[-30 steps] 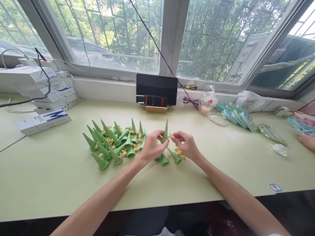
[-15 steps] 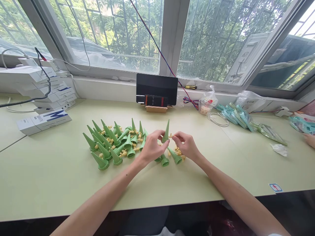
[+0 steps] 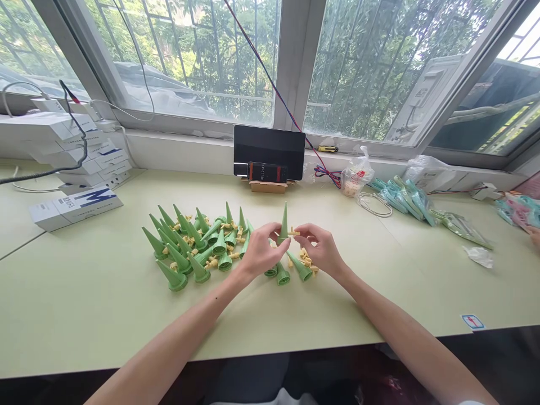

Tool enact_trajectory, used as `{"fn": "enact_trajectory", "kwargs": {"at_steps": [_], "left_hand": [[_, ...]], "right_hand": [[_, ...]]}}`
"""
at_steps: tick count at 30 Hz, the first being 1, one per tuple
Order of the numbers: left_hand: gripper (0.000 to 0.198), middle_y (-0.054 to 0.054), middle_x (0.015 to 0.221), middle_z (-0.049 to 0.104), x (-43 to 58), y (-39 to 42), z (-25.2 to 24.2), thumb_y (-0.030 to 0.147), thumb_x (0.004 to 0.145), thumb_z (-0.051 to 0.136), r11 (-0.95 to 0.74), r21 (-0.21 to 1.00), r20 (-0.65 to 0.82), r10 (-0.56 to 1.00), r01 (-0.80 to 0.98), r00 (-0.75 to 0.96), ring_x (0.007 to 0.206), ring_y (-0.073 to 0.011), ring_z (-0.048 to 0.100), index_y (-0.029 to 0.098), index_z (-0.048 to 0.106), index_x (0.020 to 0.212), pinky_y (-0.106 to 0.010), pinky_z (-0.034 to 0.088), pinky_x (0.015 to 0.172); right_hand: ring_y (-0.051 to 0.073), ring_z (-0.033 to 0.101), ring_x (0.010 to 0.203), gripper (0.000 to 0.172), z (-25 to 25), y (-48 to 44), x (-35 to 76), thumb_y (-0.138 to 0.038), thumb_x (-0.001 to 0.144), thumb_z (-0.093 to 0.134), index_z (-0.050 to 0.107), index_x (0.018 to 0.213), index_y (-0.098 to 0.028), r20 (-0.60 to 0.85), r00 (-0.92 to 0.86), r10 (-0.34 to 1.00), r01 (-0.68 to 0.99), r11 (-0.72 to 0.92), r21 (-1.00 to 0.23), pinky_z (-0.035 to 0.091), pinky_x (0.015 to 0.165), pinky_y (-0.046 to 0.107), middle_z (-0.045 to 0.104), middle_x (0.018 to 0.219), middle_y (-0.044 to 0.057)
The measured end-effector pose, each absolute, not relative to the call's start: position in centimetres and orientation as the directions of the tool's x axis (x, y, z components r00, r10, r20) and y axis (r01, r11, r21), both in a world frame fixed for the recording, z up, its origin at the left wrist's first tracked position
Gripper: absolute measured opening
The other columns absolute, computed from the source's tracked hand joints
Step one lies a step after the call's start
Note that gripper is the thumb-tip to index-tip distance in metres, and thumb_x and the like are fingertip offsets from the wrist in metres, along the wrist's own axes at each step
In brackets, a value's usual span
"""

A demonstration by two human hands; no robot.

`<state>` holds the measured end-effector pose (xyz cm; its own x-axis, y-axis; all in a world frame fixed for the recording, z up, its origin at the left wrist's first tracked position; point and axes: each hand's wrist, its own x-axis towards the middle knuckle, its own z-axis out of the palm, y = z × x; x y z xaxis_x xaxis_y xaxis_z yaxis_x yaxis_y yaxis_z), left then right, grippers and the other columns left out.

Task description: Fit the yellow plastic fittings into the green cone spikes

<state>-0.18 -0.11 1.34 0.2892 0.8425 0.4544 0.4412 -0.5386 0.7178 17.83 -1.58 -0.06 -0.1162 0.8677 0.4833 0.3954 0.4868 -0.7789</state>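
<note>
The left hand [image 3: 260, 254] is gripping a green cone [image 3: 284, 223] by its wide lower end, thumb and fingers clamped around it, and is holding it upright above the table [image 3: 84, 304] with the tip pointing up. The right hand [image 3: 321, 248] is sitting just to the right of it, pinching a small yellow piece [image 3: 294, 232] between thumb and forefinger and pressing it against the right side of the cone, so the two hands are meeting at the cone near the middle of the table. Beneath the hands a few loose cones [image 3: 300, 268] are lying on their sides, and scattered yellow bits [image 3: 307, 261] are resting under the right palm. To the left, just beside the left hand, a heap of green cones [image 3: 189, 247] is lying with tips pointing in many directions and more yellow bits mixed in. Farther back, against the window ledge, a dark tablet [image 3: 269, 147] is leaning on a stand with a phone [image 3: 266, 172] lying in front of it. At the far left, white boxes [image 3: 76, 205] are lying stacked. To the right, a coiled cable [image 3: 373, 205] and a spread of teal packets [image 3: 405, 197] are lying well apart from the hands, and another person's hand [image 3: 535, 235] is showing at the right edge.
</note>
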Motion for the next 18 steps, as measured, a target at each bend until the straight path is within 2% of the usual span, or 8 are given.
{"fn": "enact_trajectory", "kwargs": {"at_steps": [7,18], "left_hand": [[0.011,0.000,0.079,0.062,-0.16,-0.11,1.37,0.028,0.080,0.060,-0.546,0.707,0.463,0.838,0.449,0.290,0.072,-0.0151,0.059,0.018,0.058,0.085,-0.026,0.046,0.069],[0.009,-0.001,0.078,0.060,-0.18,-0.14,1.04,0.024,0.080,0.061,-0.625,0.632,0.533,0.780,0.459,0.327,0.072,-0.0151,0.056,0.017,0.057,0.085,-0.027,0.044,0.067]], "right_hand": [[0.015,0.059,0.071,0.017,-0.14,-1.50,17.86,-0.035,0.091,0.057,0.063,0.090,-0.019,0.483,-0.132,0.866,0.409,0.491,-0.769,0.050,0.064,0.028,0.066,0.085,0.005],[0.011,0.044,0.057,0.030,-0.46,-1.27,18.02,-0.039,0.095,0.049,0.056,0.075,-0.017,0.442,-0.150,0.884,0.450,0.459,-0.766,0.037,0.055,0.025,0.052,0.064,-0.001]]}}
